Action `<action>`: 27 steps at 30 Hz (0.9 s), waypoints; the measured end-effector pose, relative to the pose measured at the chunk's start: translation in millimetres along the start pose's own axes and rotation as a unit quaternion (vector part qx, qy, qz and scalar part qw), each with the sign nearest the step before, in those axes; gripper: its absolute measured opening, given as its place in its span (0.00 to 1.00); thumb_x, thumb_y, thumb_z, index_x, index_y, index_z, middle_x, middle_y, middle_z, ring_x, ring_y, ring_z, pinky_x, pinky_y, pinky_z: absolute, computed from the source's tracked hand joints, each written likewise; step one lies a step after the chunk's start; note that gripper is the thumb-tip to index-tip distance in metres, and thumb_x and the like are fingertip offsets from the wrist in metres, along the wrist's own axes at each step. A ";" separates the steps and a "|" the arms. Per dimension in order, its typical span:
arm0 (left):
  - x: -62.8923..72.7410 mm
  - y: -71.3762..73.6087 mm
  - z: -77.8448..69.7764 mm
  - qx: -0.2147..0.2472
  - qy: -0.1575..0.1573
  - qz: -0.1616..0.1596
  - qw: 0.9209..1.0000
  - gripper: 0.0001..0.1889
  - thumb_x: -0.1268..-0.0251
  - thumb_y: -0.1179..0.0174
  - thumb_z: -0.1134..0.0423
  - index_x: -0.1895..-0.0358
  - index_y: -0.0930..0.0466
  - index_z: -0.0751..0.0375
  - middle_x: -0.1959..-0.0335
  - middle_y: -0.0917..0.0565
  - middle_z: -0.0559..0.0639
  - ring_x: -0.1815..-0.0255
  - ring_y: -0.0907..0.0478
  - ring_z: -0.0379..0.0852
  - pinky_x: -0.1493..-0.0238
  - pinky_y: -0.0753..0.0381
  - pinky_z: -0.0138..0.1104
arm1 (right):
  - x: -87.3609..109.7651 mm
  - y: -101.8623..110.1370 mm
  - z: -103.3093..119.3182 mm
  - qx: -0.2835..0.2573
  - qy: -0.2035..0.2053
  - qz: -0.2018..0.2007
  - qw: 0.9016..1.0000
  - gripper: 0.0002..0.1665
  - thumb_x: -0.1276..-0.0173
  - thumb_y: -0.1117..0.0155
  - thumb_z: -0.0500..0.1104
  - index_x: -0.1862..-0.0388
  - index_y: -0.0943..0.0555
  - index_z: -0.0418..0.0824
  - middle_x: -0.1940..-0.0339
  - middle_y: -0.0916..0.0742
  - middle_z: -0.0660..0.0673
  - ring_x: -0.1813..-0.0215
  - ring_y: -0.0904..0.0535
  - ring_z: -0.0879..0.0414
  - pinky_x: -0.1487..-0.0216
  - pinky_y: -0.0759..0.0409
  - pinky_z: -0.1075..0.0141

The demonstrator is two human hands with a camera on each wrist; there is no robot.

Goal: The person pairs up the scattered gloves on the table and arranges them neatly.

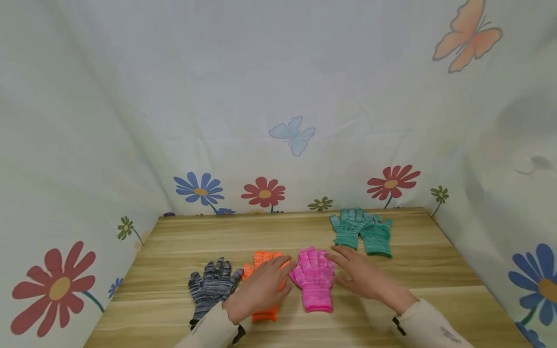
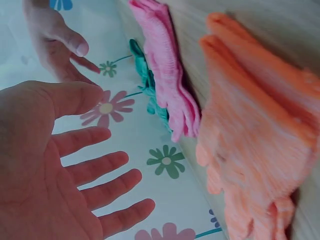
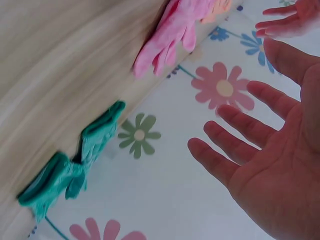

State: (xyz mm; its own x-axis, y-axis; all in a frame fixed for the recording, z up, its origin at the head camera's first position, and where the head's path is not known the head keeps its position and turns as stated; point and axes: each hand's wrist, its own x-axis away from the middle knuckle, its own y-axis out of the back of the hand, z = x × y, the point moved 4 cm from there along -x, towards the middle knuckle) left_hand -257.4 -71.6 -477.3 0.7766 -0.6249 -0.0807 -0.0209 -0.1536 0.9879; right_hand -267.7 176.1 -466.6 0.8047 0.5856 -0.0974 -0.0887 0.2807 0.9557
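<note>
My left hand (image 1: 262,286) hovers above the orange knit glove (image 1: 264,316), hiding its middle; the left wrist view shows the fingers spread with nothing in them. A pink glove (image 1: 316,282) lies flat between my two hands, fingers pointing to the back. To its right is my right hand (image 1: 364,276), fingers extended and holding nothing, close beside the pink glove in the head view. In the right wrist view its palm (image 3: 285,185) shows bare. Further left lies a grey-and-black glove (image 1: 211,285), partly covered by my left forearm. Two green gloves (image 1: 376,237) overlap at the back right.
Everything lies on a wood-grain table (image 1: 174,251). A white curtain (image 1: 235,96) printed with flowers and butterflies surrounds its back and sides. Bare wood shows along the right side and at the back left.
</note>
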 end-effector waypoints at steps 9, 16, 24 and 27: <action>-13.6 -1.6 -2.3 -0.001 0.001 0.000 1.000 0.28 0.28 0.45 0.50 0.27 0.35 0.46 0.28 0.31 0.48 0.29 0.32 0.49 0.33 0.26 0.47 | 10.5 15.0 -24.1 0.010 -0.030 -0.030 0.999 0.36 0.30 0.38 0.57 0.26 0.32 0.47 0.26 0.31 0.38 0.29 0.33 0.33 0.39 0.25 0.41; -15.8 -4.1 -5.7 0.011 0.005 0.002 1.000 0.27 0.29 0.43 0.52 0.28 0.33 0.47 0.28 0.31 0.49 0.29 0.32 0.49 0.34 0.26 0.48 | 10.9 19.2 -57.0 0.030 -0.071 -0.061 0.995 0.36 0.31 0.36 0.51 0.27 0.32 0.43 0.28 0.29 0.34 0.32 0.29 0.33 0.42 0.23 0.40; -13.8 -11.0 -14.0 0.030 -0.010 0.016 0.999 0.28 0.30 0.42 0.53 0.28 0.32 0.48 0.28 0.31 0.51 0.30 0.30 0.49 0.34 0.27 0.47 | -0.8 19.2 -80.4 0.058 -0.066 -0.084 0.993 0.34 0.32 0.35 0.50 0.29 0.30 0.41 0.32 0.26 0.33 0.35 0.26 0.34 0.43 0.23 0.40; -13.3 -12.7 -17.8 0.022 -0.021 0.016 0.999 0.28 0.30 0.43 0.52 0.28 0.33 0.48 0.30 0.29 0.51 0.31 0.30 0.48 0.35 0.25 0.45 | -9.8 19.1 -87.0 0.061 -0.063 -0.085 0.993 0.33 0.31 0.35 0.50 0.30 0.29 0.40 0.33 0.25 0.33 0.35 0.26 0.35 0.41 0.24 0.41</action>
State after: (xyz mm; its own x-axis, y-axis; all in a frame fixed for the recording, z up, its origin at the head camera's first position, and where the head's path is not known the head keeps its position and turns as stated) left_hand -256.2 -47.7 -486.5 0.7478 -0.6616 -0.0549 -0.0739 -0.1652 0.9835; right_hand -328.3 241.8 -471.6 0.8695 0.4360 -0.2321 0.1201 0.2692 0.9556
